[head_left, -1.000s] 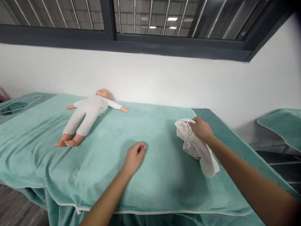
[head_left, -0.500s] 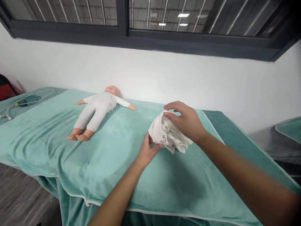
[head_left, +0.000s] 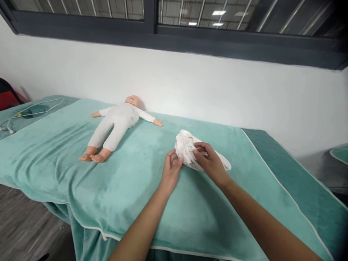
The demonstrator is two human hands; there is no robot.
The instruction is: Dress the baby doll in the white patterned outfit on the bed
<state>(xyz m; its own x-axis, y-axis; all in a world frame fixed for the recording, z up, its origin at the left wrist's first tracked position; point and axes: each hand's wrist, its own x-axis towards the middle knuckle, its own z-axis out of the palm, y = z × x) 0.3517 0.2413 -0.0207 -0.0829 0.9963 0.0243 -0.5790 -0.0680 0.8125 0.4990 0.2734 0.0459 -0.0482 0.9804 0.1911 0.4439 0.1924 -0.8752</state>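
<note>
A bunched white cloth (head_left: 187, 146), perhaps a small garment, is held over the right half of the bed. My left hand (head_left: 172, 168) has its fingers closed on the cloth's left edge, with the thumb in front. From the right, my right hand (head_left: 212, 163) pinches the gathered folds near the middle; a smooth white end sticks out beyond it. What kind of garment this is I cannot make out. Further left a baby doll (head_left: 119, 116) in white lies on its back, arms spread, feet toward me, apart from both hands.
A green towel-like cover (head_left: 130, 195) with pale edging drapes over the bed and hangs at the front. White cables (head_left: 35, 112) lie at the far left, by a red and black object (head_left: 8, 98). Behind the bed rise a white wall (head_left: 203, 90) and a dark-framed window.
My right hand has come down from the cloth's upper rim to its middle. The cloth has turned and bunched up, so its printed inside hardly shows. The view has shifted slightly.
</note>
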